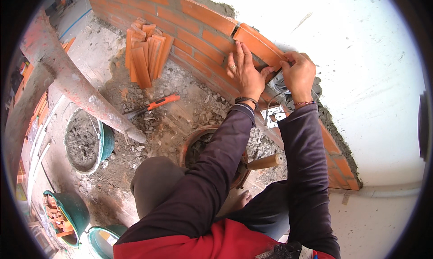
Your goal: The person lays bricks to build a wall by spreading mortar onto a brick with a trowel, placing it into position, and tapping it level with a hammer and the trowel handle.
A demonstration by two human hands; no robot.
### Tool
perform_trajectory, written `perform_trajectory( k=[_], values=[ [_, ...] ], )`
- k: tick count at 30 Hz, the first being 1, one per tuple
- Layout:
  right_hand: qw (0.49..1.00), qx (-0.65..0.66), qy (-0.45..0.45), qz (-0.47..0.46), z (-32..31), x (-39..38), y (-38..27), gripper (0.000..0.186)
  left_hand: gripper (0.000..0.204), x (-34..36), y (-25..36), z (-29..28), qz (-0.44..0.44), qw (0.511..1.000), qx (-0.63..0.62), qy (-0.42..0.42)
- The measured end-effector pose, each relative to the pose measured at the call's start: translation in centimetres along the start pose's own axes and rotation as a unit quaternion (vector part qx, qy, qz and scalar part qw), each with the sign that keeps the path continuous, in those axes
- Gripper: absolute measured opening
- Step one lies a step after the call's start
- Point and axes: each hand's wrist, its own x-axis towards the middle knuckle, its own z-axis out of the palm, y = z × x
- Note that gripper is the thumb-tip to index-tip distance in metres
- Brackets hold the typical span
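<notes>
Fairly well along, judging by the brick wall (194, 38): several courses already laid to the left of the left hand (246, 74), with mortar in the joints. Steadying one brick (259, 43) in the top course with that hand, fingers spread along its lower edge and thumb stretched toward its right end. Pinching that end with the closed right hand (300, 74). Hard to tell, behind the fingers, about any mortar bedding under the brick.

Apparently left to close: the gap just below the brick, between both hands, around loose wires (279, 84) and a white plate (273, 117) below the left wrist. Beyond the right wrist, lower down, more laid bricks (331, 139) in a descending line. Plenty in reserve: a pile of bricks (146, 62) well left of the left hand, and mortar in a green bucket (107, 141) farther left and nearer the body.
</notes>
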Motion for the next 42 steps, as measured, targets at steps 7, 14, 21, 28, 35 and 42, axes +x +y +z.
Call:
perform_trajectory(
  k=[7,14,21,28,35,42],
  values=[
    [1.0,-0.022,0.0,-0.001,-0.7,-0.3,-0.9,0.021,0.117,-0.1,0.7,-0.2,0.0,1.0,0.015,0.0],
    [1.0,-0.027,0.008,0.0,-0.3,-0.3,-0.7,0.019,0.112,-0.3,0.6,0.5,0.008,1.0,0.005,0.027],
    [1.0,-0.026,0.006,-0.017,-0.1,0.0,-0.8,0.02,0.113,0.2,0.2,0.8,0.019,0.999,0.034,0.027],
    [1.0,-0.013,0.003,-0.012,0.0,0.1,-0.4,0.021,0.117,0.1,0.5,1.1,0.009,0.999,0.002,0.036],
    [1.0,0.004,-0.007,-0.011,0.3,0.1,0.2,0.021,0.122,0.0,0.6,0.9,0.002,1.0,0.002,0.03],
    [1.0,-0.004,-0.021,-0.005,0.2,0.2,0.4,0.023,0.126,0.0,0.8,0.8,-0.009,1.0,0.001,0.027]
  ],
)
